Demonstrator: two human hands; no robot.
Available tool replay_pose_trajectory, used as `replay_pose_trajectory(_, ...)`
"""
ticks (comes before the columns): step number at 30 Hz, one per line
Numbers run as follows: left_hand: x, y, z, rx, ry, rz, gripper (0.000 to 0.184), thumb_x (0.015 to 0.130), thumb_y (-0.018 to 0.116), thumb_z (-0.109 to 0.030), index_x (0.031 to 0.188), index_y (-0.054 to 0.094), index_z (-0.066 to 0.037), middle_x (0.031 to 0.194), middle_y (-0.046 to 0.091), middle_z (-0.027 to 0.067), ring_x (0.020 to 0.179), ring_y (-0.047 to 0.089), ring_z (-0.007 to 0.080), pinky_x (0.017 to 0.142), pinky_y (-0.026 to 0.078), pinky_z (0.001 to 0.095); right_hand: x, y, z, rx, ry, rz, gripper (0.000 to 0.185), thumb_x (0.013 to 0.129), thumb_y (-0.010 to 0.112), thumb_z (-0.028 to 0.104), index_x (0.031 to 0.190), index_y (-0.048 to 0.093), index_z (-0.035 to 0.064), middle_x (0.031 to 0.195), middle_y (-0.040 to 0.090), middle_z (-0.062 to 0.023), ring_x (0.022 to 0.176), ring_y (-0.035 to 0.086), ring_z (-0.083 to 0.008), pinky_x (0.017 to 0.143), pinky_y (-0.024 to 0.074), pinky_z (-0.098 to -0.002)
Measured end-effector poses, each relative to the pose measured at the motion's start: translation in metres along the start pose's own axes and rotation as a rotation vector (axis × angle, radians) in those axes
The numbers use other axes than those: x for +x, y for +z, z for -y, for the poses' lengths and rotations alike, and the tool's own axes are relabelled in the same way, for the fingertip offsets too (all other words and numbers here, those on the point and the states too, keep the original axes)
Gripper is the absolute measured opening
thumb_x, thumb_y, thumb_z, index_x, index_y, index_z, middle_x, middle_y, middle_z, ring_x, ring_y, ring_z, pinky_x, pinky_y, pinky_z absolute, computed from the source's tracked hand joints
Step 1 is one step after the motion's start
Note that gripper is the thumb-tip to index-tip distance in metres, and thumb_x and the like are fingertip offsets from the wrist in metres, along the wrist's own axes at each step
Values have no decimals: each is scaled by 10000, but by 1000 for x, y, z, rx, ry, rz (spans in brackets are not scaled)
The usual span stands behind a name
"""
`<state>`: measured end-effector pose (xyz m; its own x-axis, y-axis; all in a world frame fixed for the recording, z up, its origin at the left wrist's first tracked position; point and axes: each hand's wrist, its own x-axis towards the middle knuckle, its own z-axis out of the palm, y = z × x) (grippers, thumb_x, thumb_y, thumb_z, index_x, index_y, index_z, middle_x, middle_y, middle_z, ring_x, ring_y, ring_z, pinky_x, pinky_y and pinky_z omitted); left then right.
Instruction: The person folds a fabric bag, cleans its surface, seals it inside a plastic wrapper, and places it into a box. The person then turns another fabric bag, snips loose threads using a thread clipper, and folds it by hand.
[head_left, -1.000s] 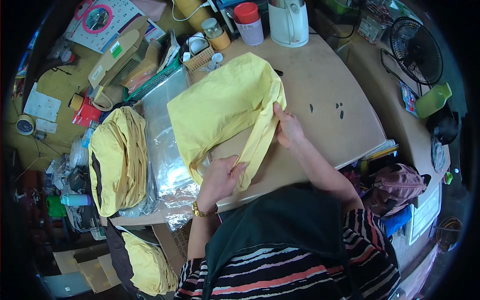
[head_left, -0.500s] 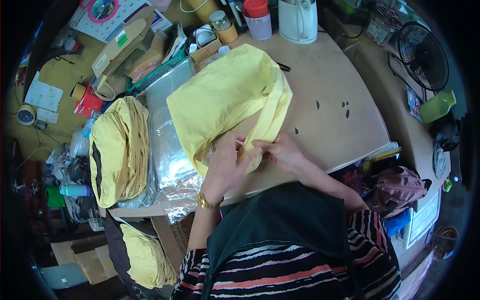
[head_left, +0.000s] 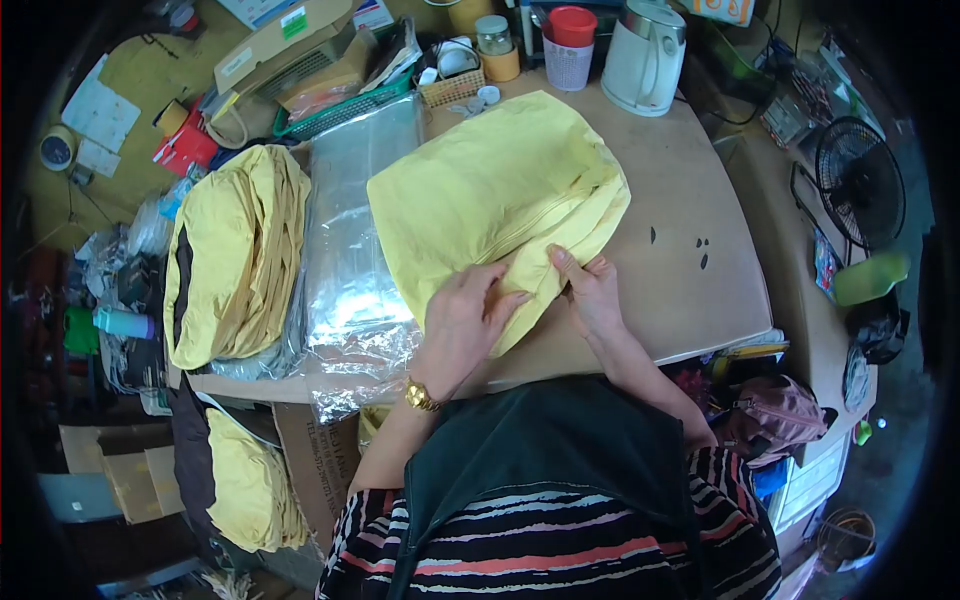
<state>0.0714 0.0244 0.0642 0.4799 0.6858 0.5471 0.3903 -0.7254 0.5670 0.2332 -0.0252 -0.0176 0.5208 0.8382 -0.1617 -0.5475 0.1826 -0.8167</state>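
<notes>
Near edge: dark apron [head_left: 545, 445] against the table [head_left: 690, 305]. Left hand [head_left: 460, 322] on the near part of the yellow fabric bag [head_left: 485, 185], thumb and forefinger at the cloth; can't tell if it's pinching. Right hand [head_left: 597, 297] has the band [head_left: 590, 228] gripped, thumb on top. Change: half a second ago tabletop showed through between band and body; that gap's now closed, band lying along the body. Reads as a flatter, more compact piece, my judgement. Bag's mid-table, just right of the clear plastic sleeves [head_left: 360, 215]; yellow stack [head_left: 240, 260] further left. Far side: wicker basket [head_left: 450, 90], lidded jar [head_left: 497, 50], white kettle [head_left: 645, 60].
</notes>
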Motion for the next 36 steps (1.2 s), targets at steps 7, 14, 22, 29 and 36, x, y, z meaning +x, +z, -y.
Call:
replay_pose_trajectory(7,1,8,17,-19,-47,122,157,867,671,-146,890,667,9,727,656,148,635,639,279,575,490,352,-29,8,23,153,247,123,148,883,686,127,972,670,10,888,696,-71,732,633,-121,636,529,-260)
replay_pose_trajectory(14,0,7,25,-294,-383,320,284,965,549,-231,847,608,21,618,519,152,546,480,214,529,403,332,-30,-12,12,-136,-16,278,202,874,691,117,1035,662,-1,890,694,-70,745,627,-116,656,518,-264)
replay_pose_trajectory(22,2,5,6,-180,-277,268,404,965,543,-358,809,578,13,615,507,209,546,505,341,550,424,388,-38,6,27,-188,130,296,205,892,683,153,1034,668,6,881,692,-56,756,621,-105,670,488,-247)
replay_pose_trajectory(29,-2,2,9,-704,-436,602,309,892,695,-201,1074,643,43,839,682,32,733,572,59,644,469,233,-39,0,22,-47,15,199,177,925,646,191,924,693,20,804,676,-36,710,594,-103,640,465,-252)
replay_pose_trajectory(36,-3,2,14,-1029,-571,664,288,905,682,-165,1127,654,17,936,678,-13,805,561,22,704,472,187,-42,5,25,7,-18,233,186,946,616,201,912,690,34,785,665,-29,688,577,-96,620,453,-255)
